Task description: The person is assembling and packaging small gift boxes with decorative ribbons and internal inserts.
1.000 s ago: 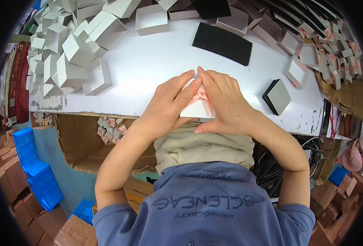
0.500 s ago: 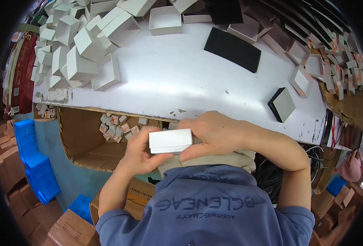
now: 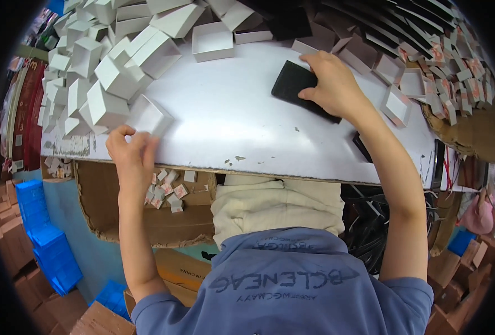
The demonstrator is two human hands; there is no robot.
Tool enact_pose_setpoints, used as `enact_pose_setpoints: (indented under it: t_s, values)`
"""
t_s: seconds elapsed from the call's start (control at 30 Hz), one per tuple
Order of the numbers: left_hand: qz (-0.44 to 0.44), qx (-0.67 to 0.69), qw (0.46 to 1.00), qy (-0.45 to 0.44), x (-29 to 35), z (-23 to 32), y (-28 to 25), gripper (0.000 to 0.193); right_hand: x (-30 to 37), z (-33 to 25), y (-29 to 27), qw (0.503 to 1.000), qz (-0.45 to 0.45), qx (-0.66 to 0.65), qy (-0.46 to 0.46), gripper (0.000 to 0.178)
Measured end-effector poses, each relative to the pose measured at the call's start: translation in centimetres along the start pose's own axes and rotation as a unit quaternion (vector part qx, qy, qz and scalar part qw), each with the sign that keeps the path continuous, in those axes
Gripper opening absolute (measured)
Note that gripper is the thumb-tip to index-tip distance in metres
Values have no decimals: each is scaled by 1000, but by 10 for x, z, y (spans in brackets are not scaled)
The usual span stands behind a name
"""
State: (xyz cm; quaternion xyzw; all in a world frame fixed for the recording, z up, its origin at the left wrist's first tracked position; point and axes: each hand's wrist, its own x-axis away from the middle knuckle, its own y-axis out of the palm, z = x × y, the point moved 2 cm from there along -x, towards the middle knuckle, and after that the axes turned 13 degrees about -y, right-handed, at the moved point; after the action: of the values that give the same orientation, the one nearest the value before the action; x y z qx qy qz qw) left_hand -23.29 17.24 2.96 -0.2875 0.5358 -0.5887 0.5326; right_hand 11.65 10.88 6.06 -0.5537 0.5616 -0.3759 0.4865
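My left hand [image 3: 131, 151] is at the front left edge of the white table, its thumb and fingers closed around the near corner of an open white box half [image 3: 151, 114]. That box half is slightly blurred. On the right, my right hand [image 3: 331, 84] reaches over a flat black rectangular pad [image 3: 286, 84]. Its thumb and fingers are spread apart across the pad, with the fingertips by the far edge. Part of the pad is hidden under this hand. Behind my right forearm a black-and-white piece [image 3: 361, 146] shows only in part.
White box halves [image 3: 113, 75] are heaped at the left. Black pads [image 3: 393, 33] and small printed boxes [image 3: 465, 84] lie at the far right. Below the table's front edge a cardboard carton [image 3: 113, 212] holds small boxes. Blue crates [image 3: 52, 240] stand lower left.
The closed white box has left my hands and is out of sight. My left hand moved left to the box half, which has turned; my right hand moved forward over the black pad.
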Motion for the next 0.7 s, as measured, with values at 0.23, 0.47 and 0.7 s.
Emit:
enact_pose_setpoints:
  t_s: [0.23, 0.47, 0.7]
  values:
    - [-179, 241, 945, 128, 15, 66, 8, 22, 63, -26, 23, 979, 142, 16, -146, 24]
    - [-194, 304, 920, 155, 19, 91, 28, 71, 76, -39, 15, 983, 21, -73, -168, 39]
    - [-177, 341, 870, 308, 36, 149, 51, 110, 83, -74, 6, 957, -19, -58, -283, 25]
